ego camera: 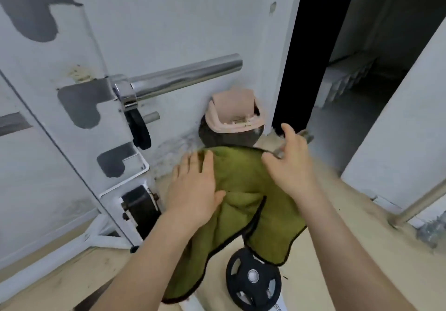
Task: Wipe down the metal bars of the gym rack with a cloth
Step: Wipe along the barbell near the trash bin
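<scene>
A green cloth (243,190) with a dark hem hangs in front of me, draped over something it hides. My left hand (195,187) lies palm-down on the cloth's left side, thumb tucked into a fold. My right hand (289,163) pinches its upper right edge, where a blurred bit of metal (305,135) shows beside the fingers. The white gym rack upright (79,122) with dark cut-outs stands at the left. A chrome barbell sleeve (185,76) sticks out of it to the right, above and left of the cloth. Neither hand touches the sleeve.
A black weight plate (253,278) lies low under the cloth. A bin with a pink lid (235,112) stands against the wall behind it. A dark doorway (337,93) opens on the right beside a white wall (398,141), with a slanted metal pipe (422,204).
</scene>
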The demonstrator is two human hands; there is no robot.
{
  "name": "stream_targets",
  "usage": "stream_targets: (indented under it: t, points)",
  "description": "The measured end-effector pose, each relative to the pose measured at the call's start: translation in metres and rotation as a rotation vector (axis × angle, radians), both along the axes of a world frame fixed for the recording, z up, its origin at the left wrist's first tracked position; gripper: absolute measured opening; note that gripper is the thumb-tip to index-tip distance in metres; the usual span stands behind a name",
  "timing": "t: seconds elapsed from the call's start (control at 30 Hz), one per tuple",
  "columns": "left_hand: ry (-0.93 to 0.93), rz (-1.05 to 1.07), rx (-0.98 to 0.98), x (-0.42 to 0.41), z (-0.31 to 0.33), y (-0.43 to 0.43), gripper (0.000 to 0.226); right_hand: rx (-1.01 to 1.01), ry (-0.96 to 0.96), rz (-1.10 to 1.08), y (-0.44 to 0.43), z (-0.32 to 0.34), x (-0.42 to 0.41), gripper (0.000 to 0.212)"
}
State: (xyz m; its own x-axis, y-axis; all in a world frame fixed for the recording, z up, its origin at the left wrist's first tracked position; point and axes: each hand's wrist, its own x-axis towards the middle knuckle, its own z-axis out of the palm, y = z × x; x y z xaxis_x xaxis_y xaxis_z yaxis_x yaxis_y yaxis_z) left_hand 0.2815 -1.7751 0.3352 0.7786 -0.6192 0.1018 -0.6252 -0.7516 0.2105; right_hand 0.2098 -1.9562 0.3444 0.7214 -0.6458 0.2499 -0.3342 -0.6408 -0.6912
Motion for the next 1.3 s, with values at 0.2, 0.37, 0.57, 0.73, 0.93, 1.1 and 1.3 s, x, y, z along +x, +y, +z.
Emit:
stream_targets:
  t: [0.2, 0.37, 0.57, 0.73, 0.93, 1.1, 1.3]
  points:
    - [0.106, 0.18, 0.169, -0.028, -0.037, -0.001, 0.063, -0.338, 0.153, 0.594, 0.041, -0.086, 0.01, 0.045]
    - [0.006, 0.279, 0.234, -0.038, -0.03, 0.006, 0.071, -0.526, 0.099, 0.696, 0.039, -0.091, 0.041, 0.042]
    - [-0.047, 0.282, 0.27, -0.059, -0.042, 0.023, 0.073, -0.496, 0.267, 0.485, -0.045, -0.082, 0.067, 0.046]
    - [-0.104, 0.245, 0.177, -0.054, -0.047, 0.031, 0.044, -0.483, 0.309, 0.275, -0.03, -0.081, 0.062, 0.044]
    - [0.057, 0.271, -0.316, -0.022, -0.005, -0.007, 0.017, -0.3, 0.24, 0.601, 0.029, -0.078, 0.013, 0.045]
    - [0.516, 0.335, -0.978, 0.003, 0.027, -0.024, 0.033, -0.368, 0.23, 0.704, 0.02, -0.046, 0.019, 0.087]
    - [0.087, 0.375, -0.476, -0.018, -0.019, 0.0, 0.049, -0.507, 0.02, 0.813, 0.063, -0.087, 0.046, 0.04]
